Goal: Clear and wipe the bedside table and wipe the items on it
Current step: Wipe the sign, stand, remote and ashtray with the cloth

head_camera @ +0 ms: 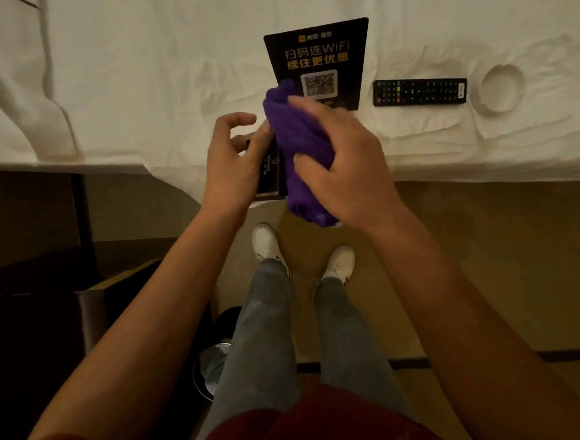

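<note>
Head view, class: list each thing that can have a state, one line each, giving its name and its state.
Purple cleaning cloth: bunched, gripped by the right hand.
Small black box-like item: held by the left hand, cloth against it.
Black WiFi sign card: flat on the white bed sheet.
Black remote control: lying face up on the sheet.
White round ashtray: upright on the sheet.

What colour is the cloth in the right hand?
Purple, seen in the head view: the cloth is gripped by the right hand.
</note>
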A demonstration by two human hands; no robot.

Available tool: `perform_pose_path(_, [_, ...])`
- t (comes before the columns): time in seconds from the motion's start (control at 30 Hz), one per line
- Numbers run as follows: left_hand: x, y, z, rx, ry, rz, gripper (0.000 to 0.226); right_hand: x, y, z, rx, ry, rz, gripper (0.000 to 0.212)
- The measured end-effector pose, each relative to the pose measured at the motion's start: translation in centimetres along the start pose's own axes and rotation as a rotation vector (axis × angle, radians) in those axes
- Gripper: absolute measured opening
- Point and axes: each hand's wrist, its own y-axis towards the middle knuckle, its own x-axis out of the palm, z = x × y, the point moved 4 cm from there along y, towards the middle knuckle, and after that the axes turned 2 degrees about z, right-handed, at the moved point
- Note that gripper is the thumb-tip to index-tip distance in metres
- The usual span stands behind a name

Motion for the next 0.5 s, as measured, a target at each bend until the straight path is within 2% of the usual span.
perform_pose_path(0.07, [-0.8,0.7,0.3,0.066,0.054,0.076,0.037,1.6,-0.4,-0.3,-0.022,-0.103,-0.101,0.065])
perform_pose_path(0.17, [-3.5,2.9,-0.1,-0.061,-0.146,0.226,0.038,2.9,-2.2,0.1,0.008,0.06,-0.226,0.06])
perform_pose_path(0.23, [-5.3,4.5,-0.4,-0.088,-0.199,0.25,0.041,2.7,-3.0,1.1,0.064,0.134,-0.212,0.058])
perform_pose_path(0.27, [-6.0,5.4,-0.2,-0.045,-0.108,0.253,0.045,2.4,-3.1,1.7,0.098,0.134,-0.175,0.057])
perform_pose_path(0.33, [-6.7,7.1,0.7,0.113,0.227,0.239,0.05,1.4,-3.0,3.0,0.176,0.132,-0.099,0.055])
perform_pose_path(0.5, [-3.9,10.7,2.4,0.529,0.812,-0.115,0.055,-1.6,-3.0,6.4,0.328,0.148,0.077,0.056])
